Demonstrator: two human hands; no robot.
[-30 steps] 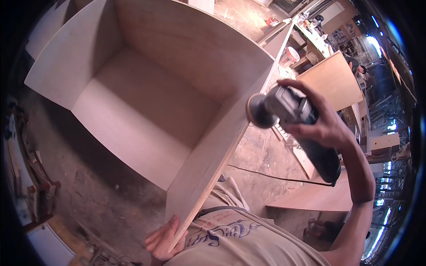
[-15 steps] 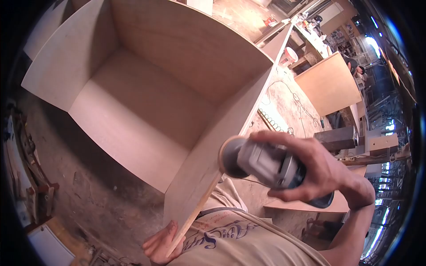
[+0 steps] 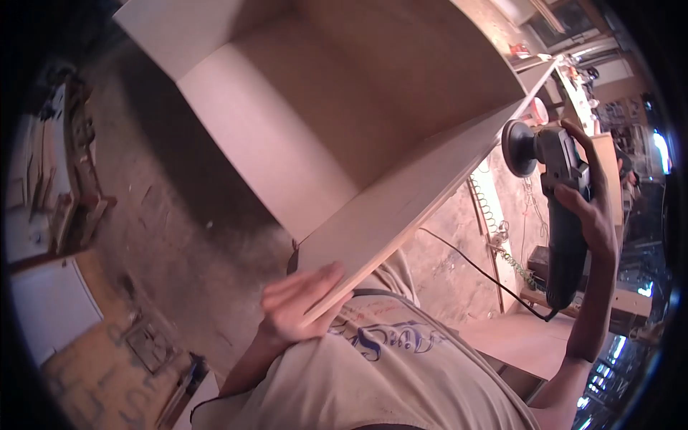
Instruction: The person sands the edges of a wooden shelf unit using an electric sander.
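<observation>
My right hand (image 3: 591, 208) is wrapped round an angle grinder (image 3: 562, 236), held upright with its cord hanging from the bottom end. Its round sanding disc (image 3: 517, 149) is close to the long edge of a plywood panel; whether they touch I cannot tell. That panel is the near side of a large open plywood box (image 3: 287, 143), whose inner walls and floor show. Lower down, my left hand (image 3: 297, 297) grips the panel's near end, fingers over the inner face. The hand is slightly blurred, and its thumb is hidden.
A black cord (image 3: 476, 269) runs across the dusty floor (image 3: 208, 258) behind the panel. Coiled hose (image 3: 484, 204) lies on a pale board. Wood pieces (image 3: 54, 165) are stacked at the left. A white bucket (image 3: 539, 110) and a cluttered workbench (image 3: 577, 89) stand farther back.
The grinder has moved up and right along the panel's edge and turned more upright. My left hand still holds the panel's end. The whole view has shifted, so the box appears higher and farther right.
</observation>
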